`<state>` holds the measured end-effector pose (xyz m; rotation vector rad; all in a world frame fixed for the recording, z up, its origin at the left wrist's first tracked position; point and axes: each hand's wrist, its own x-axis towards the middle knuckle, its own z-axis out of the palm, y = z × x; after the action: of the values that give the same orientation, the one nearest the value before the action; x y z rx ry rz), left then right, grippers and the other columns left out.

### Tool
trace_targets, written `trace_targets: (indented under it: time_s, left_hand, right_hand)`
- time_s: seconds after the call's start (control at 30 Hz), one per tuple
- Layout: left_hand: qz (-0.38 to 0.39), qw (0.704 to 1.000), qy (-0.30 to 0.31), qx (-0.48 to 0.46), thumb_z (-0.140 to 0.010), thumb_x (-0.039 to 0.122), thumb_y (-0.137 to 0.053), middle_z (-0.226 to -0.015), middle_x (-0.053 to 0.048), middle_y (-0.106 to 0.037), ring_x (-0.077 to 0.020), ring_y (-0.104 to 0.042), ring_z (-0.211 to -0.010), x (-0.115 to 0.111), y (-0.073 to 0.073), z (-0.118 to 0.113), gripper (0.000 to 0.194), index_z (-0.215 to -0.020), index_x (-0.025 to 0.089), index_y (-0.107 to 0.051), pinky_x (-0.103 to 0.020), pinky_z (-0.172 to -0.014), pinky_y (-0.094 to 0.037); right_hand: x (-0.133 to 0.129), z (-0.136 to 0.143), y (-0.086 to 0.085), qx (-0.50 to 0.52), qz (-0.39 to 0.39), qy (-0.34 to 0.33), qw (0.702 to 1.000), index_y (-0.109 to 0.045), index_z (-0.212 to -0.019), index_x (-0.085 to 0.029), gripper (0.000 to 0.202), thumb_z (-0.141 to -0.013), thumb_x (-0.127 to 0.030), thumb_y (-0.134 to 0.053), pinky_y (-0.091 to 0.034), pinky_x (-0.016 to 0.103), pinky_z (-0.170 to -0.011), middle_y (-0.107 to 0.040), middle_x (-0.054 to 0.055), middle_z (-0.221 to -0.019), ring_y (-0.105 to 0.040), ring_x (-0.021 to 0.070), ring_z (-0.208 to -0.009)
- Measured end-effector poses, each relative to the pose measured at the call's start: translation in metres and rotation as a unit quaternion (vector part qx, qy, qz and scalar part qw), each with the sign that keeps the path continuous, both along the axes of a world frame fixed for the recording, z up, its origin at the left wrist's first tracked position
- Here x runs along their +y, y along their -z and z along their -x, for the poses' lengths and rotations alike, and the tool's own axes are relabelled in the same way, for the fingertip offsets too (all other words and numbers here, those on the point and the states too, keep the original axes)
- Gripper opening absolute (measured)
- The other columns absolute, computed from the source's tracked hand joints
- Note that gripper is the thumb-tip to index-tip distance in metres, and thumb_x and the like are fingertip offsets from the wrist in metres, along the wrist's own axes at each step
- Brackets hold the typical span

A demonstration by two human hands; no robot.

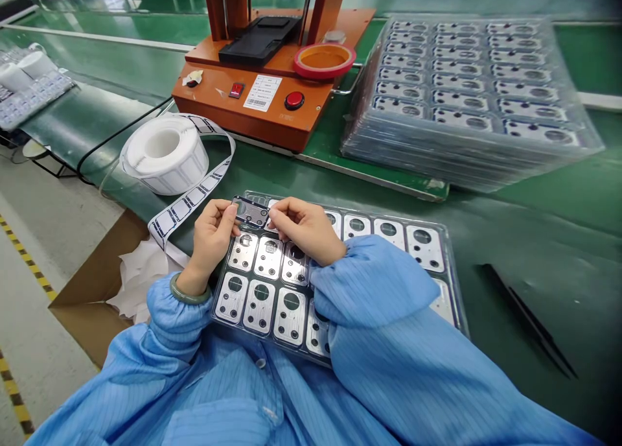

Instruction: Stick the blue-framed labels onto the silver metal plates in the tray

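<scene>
A small metal plate (pixel 253 213) with a dark rim is held level above the upper left of a clear tray (pixel 454 284). My left hand (pixel 212 236) pinches its left end between thumb and fingers. At its right end, my right hand (pixel 304 229) is closed on it with thumb and index finger. Rows of silver plates with round holes lie in the tray under both hands, and my right sleeve covers part of them. A roll of white labels (pixel 168 154) stands at the left, its loose strip (pixel 187 203) curling down near my left hand.
Behind the tray is an orange machine (pixel 243 109) with red tape (pixel 324 61) on it. Stacked filled trays (pixel 466 128) stand back right. Black tweezers (pixel 527 316) lie at right. A cardboard box (pixel 92 287) with paper is at left.
</scene>
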<state>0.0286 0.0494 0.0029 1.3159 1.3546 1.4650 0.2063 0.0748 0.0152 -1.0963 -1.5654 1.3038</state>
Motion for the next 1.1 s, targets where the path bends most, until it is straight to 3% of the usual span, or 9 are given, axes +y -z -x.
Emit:
trace_targets:
  time_s: [0.73,0.97,1.1]
  left_hand:
    - [0.021,1.0,-0.008,0.02,-0.086,0.041,-0.057,-0.06,0.005,-0.053,-0.0059,-0.053,-0.049,0.001,0.0,-0.001,0.024,-0.089,0.017,-0.056,-0.018,-0.05,-0.043]
    - [0.046,0.995,0.019,0.084,-0.086,0.039,-0.056,-0.072,0.001,-0.061,-0.0066,-0.051,-0.052,0.003,0.003,-0.005,0.024,-0.095,0.017,-0.06,-0.02,-0.053,-0.043]
    - [0.039,0.997,0.004,0.062,-0.087,0.039,-0.055,-0.069,0.002,-0.057,-0.0059,-0.05,-0.051,0.003,0.0,-0.007,0.028,-0.103,0.016,-0.057,-0.019,-0.053,-0.044]
  right_hand:
    - [0.002,-0.001,0.007,-0.076,-0.04,-0.025,0.996,-0.058,-0.075,-0.018,0.016,-0.078,-0.033,-0.053,-0.039,0.025,-0.054,-0.056,-0.002,-0.062,-0.049,0.0107,-0.055]
    - [0.003,0.0,0.012,-0.074,-0.046,-0.003,0.996,-0.061,-0.093,-0.019,0.026,-0.084,-0.043,-0.055,-0.042,0.027,-0.056,-0.058,-0.001,-0.065,-0.053,0.0134,-0.058]
    - [0.003,0.001,0.013,-0.094,-0.068,0.036,0.993,-0.057,-0.105,-0.019,0.028,-0.087,-0.04,-0.052,-0.042,0.027,-0.057,-0.055,-0.003,-0.061,-0.054,0.0141,-0.056]
